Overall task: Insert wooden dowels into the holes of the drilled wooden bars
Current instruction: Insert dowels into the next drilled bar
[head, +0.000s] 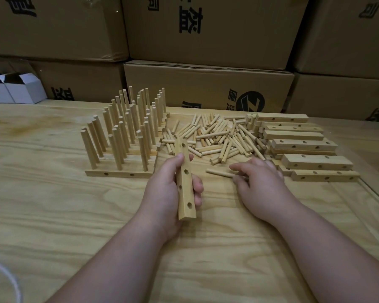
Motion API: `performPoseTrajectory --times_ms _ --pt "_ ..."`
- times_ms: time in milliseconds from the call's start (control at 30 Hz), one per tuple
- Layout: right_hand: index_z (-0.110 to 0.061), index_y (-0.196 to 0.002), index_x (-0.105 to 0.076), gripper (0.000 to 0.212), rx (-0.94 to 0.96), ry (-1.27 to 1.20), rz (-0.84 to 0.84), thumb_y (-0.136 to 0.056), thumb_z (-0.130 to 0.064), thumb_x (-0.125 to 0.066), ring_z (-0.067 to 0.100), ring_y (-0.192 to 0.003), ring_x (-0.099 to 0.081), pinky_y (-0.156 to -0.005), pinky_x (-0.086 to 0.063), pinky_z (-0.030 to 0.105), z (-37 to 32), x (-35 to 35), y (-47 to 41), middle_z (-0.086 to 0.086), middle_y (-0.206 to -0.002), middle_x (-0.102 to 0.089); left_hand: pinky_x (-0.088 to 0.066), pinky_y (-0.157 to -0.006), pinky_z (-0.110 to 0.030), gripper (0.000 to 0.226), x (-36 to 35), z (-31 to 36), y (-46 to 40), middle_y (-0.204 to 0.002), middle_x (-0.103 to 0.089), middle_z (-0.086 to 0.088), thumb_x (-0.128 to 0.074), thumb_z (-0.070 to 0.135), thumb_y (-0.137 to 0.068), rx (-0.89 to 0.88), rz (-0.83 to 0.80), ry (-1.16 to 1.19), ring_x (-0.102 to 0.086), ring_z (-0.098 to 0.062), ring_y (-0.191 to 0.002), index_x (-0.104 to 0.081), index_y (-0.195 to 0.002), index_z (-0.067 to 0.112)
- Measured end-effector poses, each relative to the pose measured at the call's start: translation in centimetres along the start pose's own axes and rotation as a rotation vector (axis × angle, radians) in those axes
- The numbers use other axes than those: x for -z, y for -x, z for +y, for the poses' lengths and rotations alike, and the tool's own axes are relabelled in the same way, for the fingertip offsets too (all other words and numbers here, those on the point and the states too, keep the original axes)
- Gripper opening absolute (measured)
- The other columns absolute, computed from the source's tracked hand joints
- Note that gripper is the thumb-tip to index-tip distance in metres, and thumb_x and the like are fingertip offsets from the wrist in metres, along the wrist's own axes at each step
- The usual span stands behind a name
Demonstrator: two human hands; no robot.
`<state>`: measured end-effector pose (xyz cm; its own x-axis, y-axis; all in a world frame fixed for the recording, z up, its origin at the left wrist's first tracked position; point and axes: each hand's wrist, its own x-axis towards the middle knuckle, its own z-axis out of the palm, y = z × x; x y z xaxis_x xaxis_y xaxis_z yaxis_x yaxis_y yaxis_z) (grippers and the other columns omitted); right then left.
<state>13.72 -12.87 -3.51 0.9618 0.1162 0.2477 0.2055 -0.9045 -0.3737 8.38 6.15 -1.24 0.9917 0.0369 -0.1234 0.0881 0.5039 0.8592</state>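
Our left hand [169, 189] grips a pale rectangular drilled wooden bar [185, 182], thumb across its upper part and fingers curled round its far side, with the row of holes facing us and every hole empty. Our right hand [260, 184], just to the right of it, rests low on the light plywood table [74, 215] with its fingertips pinching the near end of a single short round wooden dowel [220, 173] that lies flat between the two hands.

Beyond the right hand's fingers spreads the loose heap of pale dowels [214, 136], still large. To that hand's right and further out sits the stack of unfilled drilled bars [302, 145], several deep as far as we can see. Beyond the left hand stands the block of finished bars with upright dowels [127, 132], several rows of them set side by side.

We judge the job partly done: a good batch is filled, one bar is in hand with no dowel in yet, and a fair pile of bars and dowels remains. Brown printed cardboard boxes [208, 88] wall off the far edge.
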Motion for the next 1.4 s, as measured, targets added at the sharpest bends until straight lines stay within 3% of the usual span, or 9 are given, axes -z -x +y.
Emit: performPoseTrajectory --times_ms 167,467,667,733,900,1000,1067,1233,1400 --pt "-0.043 -0.105 -0.062 0.012 0.004 0.005 -0.003 -0.095 -0.047 -0.057 0.012 -0.116 -0.038 -0.097 -0.028 0.036 0.0 0.0 0.0 -0.017 -0.109 -0.045 -0.038 -0.037 -0.021 0.030 0.1 -0.2 -0.2 -0.052 -0.054 -0.010 -0.042 0.037 -0.104 -0.006 0.009 -0.012 -0.046 -0.021 -0.036 -0.062 -0.106 0.014" --pt "-0.056 -0.151 -0.016 0.069 0.093 0.071 -0.134 -0.086 -0.073 -0.031 0.013 -0.150 -0.011 -0.118 -0.012 0.047 -0.3 -1.0 -0.8 -0.026 -0.163 -0.013 -0.039 -0.038 -0.022 0.030 0.0 -0.5 -0.4 -0.052 -0.054 -0.010 -0.044 0.037 -0.104 -0.036 0.014 -0.043 -0.046 -0.022 -0.036 -0.063 -0.105 0.014" --pt "-0.044 -0.128 -0.055 0.055 0.100 0.043 -0.054 -0.083 -0.070 -0.036 0.013 -0.136 -0.031 -0.105 -0.024 0.039 -0.1 -0.9 -0.8 -0.024 -0.140 -0.041 -0.038 -0.038 -0.022 0.030 0.0 -0.6 -0.3 -0.053 -0.054 -0.010 -0.041 0.037 -0.105 -0.039 0.004 -0.062 -0.046 -0.022 -0.037 -0.063 -0.106 0.016" --pt "-0.044 -0.126 -0.054 0.049 0.061 -0.008 -0.031 -0.084 -0.067 -0.044 0.013 -0.134 -0.032 -0.105 -0.027 0.038 -0.1 -0.8 -0.9 -0.020 -0.133 -0.041 -0.038 -0.039 -0.022 0.030 0.0 -0.5 -0.3 -0.053 -0.054 -0.010 -0.041 0.036 -0.105 -0.043 0.003 -0.068 -0.046 -0.022 -0.037 -0.063 -0.106 0.016" --pt "-0.040 -0.151 -0.036 0.067 0.072 0.064 -0.157 -0.091 -0.068 -0.037 0.011 -0.150 -0.010 -0.119 -0.012 0.045 0.0 -0.9 -1.0 -0.026 -0.162 -0.017 -0.039 -0.038 -0.022 0.031 0.0 -0.5 -0.3 -0.054 -0.054 -0.010 -0.041 0.037 -0.105 -0.038 0.005 -0.078 -0.047 -0.022 -0.038 -0.064 -0.109 0.016" --pt "-0.034 -0.126 -0.064 0.040 0.058 0.017 -0.006 -0.093 -0.053 -0.052 0.014 -0.137 -0.033 -0.109 -0.027 0.042 -0.2 -0.8 -1.0 -0.018 -0.140 -0.047 -0.038 -0.038 -0.022 0.030 0.0 -0.6 -0.4 -0.053 -0.054 -0.010 -0.042 0.037 -0.105 -0.044 0.003 -0.072 -0.046 -0.022 -0.037 -0.063 -0.106 0.016" --pt "-0.035 -0.105 -0.067 0.021 0.020 -0.034 0.098 -0.091 -0.048 -0.058 0.014 -0.123 -0.041 -0.101 -0.032 0.038 -0.3 -0.6 -1.0 -0.017 -0.115 -0.047 -0.038 -0.039 -0.022 0.030 0.0 -0.6 -0.4 -0.053 -0.054 -0.010 -0.042 0.037 -0.105 -0.046 0.002 -0.076 -0.046 -0.022 -0.038 -0.063 -0.105 0.017" --pt "-0.035 -0.127 -0.063 0.040 -0.033 0.015 -0.023 -0.091 -0.051 -0.057 0.020 -0.139 -0.034 -0.116 -0.030 0.043 -0.4 -0.5 -0.9 -0.005 -0.145 -0.045 -0.038 -0.039 -0.023 0.030 0.0 -0.5 -0.3 -0.054 -0.054 -0.010 -0.042 0.038 -0.105 -0.039 -0.002 -0.086 -0.047 -0.022 -0.039 -0.064 -0.106 0.017" --pt "-0.035 -0.100 -0.069 0.010 0.069 -0.094 0.029 -0.091 -0.033 -0.067 0.012 -0.107 -0.055 -0.100 -0.047 0.041 -0.8 -0.3 -0.6 -0.019 -0.105 -0.056 -0.038 -0.039 -0.022 0.030 0.0 -0.5 -0.3 -0.055 -0.054 -0.010 -0.042 0.038 -0.105 -0.038 -0.005 -0.086 -0.047 -0.022 -0.039 -0.063 -0.107 0.017"
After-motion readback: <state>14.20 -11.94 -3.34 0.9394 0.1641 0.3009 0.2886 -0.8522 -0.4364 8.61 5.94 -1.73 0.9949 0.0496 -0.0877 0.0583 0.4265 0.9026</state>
